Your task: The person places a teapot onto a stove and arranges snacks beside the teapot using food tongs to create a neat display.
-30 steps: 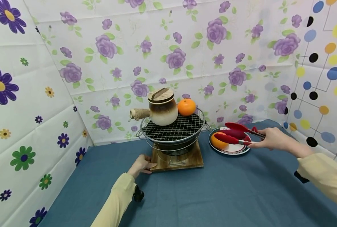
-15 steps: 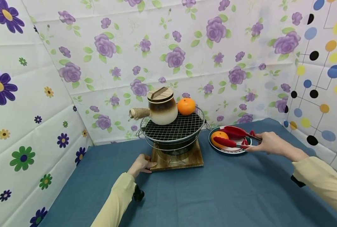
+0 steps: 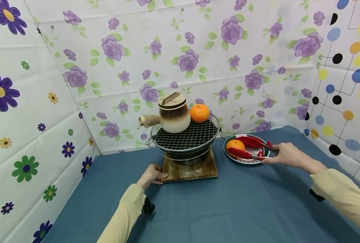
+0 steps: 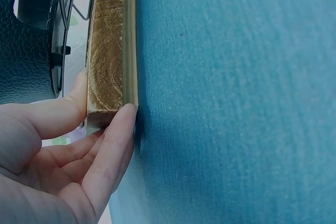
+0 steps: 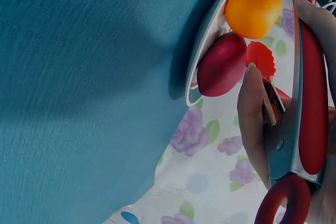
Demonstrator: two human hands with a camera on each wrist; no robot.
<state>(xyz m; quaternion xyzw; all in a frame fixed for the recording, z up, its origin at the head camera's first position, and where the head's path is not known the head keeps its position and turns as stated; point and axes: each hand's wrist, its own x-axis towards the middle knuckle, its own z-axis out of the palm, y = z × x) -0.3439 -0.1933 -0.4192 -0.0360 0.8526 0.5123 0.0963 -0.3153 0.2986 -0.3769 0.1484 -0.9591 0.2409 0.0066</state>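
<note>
My left hand [image 3: 151, 175] grips the front-left corner of a wooden board [image 4: 106, 51], thumb on top and fingers against its edge. On the right, my right hand [image 3: 287, 154] holds red-tipped tongs [image 5: 313, 98] with their arms spread. The tong heads reach low over a white plate [image 3: 248, 163] with a dark rim. An orange [image 3: 235, 145] lies on the plate, between the tong heads in the head view. Beside it is a dark red, smooth oval thing [image 5: 223, 65], mostly hidden behind the tongs in the head view.
A round black grill with a wire mesh [image 3: 186, 140] stands on the board. On the mesh sit a lidded clay pot [image 3: 174, 119] with a rope-wrapped handle and a second orange [image 3: 200, 113]. Blue cloth [image 3: 216, 206] covers the table; patterned sheets [image 3: 198, 44] hang behind and at both sides.
My right hand has moved slightly left and down, lowering the tongs from above the plate so their heads now stand around the orange. The left hand has stayed on the board.
</note>
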